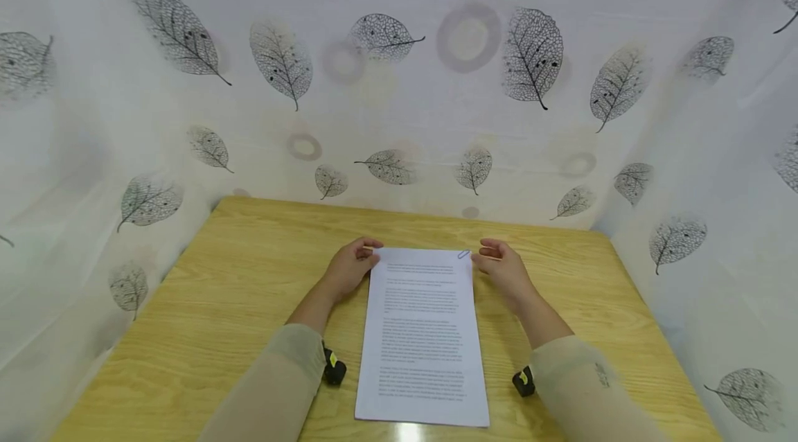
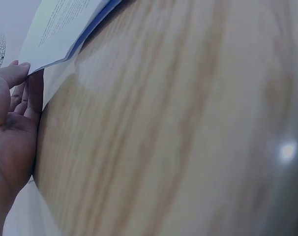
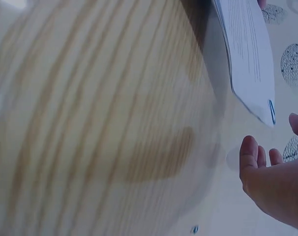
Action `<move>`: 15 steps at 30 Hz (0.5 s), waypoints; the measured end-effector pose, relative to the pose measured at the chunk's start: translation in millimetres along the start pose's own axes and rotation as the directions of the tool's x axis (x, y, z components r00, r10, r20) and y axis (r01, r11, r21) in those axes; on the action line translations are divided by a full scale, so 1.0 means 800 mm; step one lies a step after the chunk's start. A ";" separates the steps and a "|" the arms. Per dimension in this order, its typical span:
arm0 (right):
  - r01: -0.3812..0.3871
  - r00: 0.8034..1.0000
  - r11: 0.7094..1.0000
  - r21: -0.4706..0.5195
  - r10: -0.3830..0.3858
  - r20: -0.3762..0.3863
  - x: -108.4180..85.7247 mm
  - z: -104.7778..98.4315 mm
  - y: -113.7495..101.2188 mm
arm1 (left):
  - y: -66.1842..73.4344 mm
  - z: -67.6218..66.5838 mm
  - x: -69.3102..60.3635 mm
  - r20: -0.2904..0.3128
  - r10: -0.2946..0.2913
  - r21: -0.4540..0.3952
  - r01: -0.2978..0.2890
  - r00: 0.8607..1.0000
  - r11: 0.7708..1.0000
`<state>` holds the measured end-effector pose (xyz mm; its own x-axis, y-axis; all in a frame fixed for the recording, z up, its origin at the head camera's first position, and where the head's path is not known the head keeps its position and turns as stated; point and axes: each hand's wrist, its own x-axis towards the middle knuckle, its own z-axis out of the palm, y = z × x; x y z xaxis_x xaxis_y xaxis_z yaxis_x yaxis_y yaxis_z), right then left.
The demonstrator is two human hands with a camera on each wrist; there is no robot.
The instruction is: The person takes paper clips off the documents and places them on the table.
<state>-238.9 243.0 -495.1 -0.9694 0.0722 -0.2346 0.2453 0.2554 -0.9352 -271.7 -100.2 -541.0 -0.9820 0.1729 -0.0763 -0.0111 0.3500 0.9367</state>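
Head view first, and here's the paper stack over the tabletop, between the left hand and the right hand, its long axis running near to far, with the 2 hands up at its 2 far corners. Over to the left wrist view, where thumb and fingers pinch the far left corner, the nearer hand of the 2! Right wrist view now: parted fingers, gripping nothing, just short of the far right corner and its paperclip.
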 end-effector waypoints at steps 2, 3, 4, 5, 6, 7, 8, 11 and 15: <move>-0.010 1.000 1.000 0.000 0.010 0.002 0.002 0.011 -0.001 | 0.000 -0.001 -0.001 0.000 0.001 -0.003 -0.001 1.000 1.000; -0.014 1.000 1.000 -0.008 0.014 0.004 0.002 0.015 -0.002 | 0.000 -0.001 -0.001 0.002 0.001 -0.004 -0.001 1.000 1.000; -0.023 1.000 1.000 -0.012 0.023 0.001 0.002 0.020 -0.003 | 0.001 -0.001 -0.002 0.003 -0.001 -0.005 0.001 1.000 1.000; -0.031 1.000 0.999 -0.017 0.031 0.000 0.002 0.024 -0.003 | 0.001 -0.001 -0.002 0.004 -0.001 -0.004 0.001 1.000 1.000; -0.043 0.999 0.999 -0.019 0.043 -0.004 0.002 0.027 -0.004 | 0.001 -0.001 -0.003 0.005 -0.003 -0.004 0.003 1.000 1.000; -0.051 0.999 0.998 -0.022 0.051 -0.007 0.002 0.030 -0.004 | 0.001 -0.001 -0.003 0.004 -0.005 -0.004 0.005 1.000 1.000; -0.059 0.998 0.998 -0.024 0.059 -0.012 0.002 0.032 -0.005 | 0.002 -0.001 -0.003 0.004 -0.005 -0.004 0.005 1.000 1.000; -0.069 0.997 0.998 -0.003 0.069 -0.032 0.003 0.038 -0.004 | 0.002 -0.001 -0.004 0.001 -0.006 -0.004 0.006 1.000 1.000; -0.066 0.997 0.997 0.041 0.068 -0.044 0.007 0.043 0.001 | 0.004 -0.002 -0.004 -0.001 -0.006 -0.008 0.006 1.000 1.000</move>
<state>-244.9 210.3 -506.0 -0.9491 0.1322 -0.2858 0.3086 0.2102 -0.9277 -268.7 -101.1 -537.5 -0.9820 0.1702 -0.0817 -0.0186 0.3435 0.9390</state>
